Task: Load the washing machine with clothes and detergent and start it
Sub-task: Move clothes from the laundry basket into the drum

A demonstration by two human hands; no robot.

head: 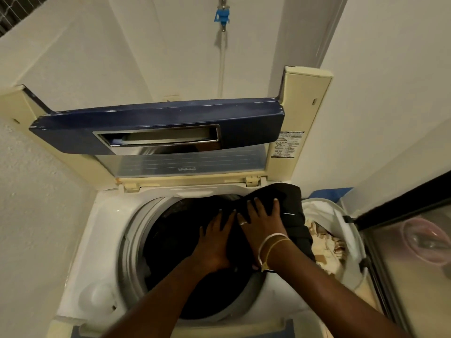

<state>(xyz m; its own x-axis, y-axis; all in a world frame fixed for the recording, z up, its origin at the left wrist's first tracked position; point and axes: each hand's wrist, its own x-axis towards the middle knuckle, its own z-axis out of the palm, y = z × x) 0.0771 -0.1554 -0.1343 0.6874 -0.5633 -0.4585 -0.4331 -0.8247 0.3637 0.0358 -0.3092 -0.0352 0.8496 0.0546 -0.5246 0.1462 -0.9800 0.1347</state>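
Note:
A white top-loading washing machine (97, 230) fills the middle of the view, its blue-edged lid (158, 123) folded up against the back. A black garment (290, 198) drapes over the drum's right rim and down into the dark drum (175, 240). My left hand (216, 242) lies flat on the dark cloth inside the drum, fingers spread. My right hand (262, 220) presses flat on the garment at the rim, fingers spread, with a ring and thin bracelets at the wrist. Neither hand curls around the fabric. No detergent is visible.
A white laundry basket (341, 215) holding light patterned clothes stands to the right of the machine. Beyond it is a dark-framed glass door (402, 240). A blue tap (222, 17) with a white hose hangs on the back wall. White walls close in on the left and rear.

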